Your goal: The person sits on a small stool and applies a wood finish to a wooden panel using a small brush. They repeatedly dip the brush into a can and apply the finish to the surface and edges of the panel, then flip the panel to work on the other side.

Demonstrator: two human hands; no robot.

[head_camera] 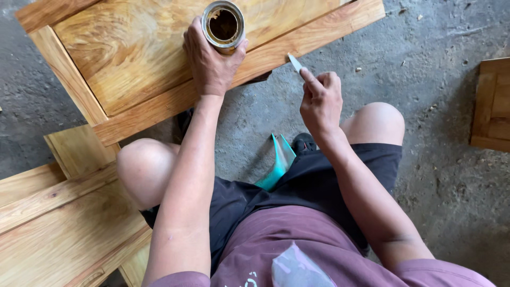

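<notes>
My left hand (210, 61) is wrapped around a small open metal can (223, 25) with brown paste inside. The can rests on a framed wooden panel (133, 48) lying on the floor in front of me. My right hand (320, 98) pinches a thin pale blade-like tool (295, 62) between thumb and fingers. Its tip sits just off the panel's near rail (319, 33), over the concrete. I am squatting, with both bare knees in view below the hands.
More wooden panels (58, 223) lie stacked at the lower left. Another wooden piece (491, 106) sits at the right edge. A teal-edged plastic bag (279, 162) lies between my legs. The floor is rough grey concrete (425, 69) with small debris.
</notes>
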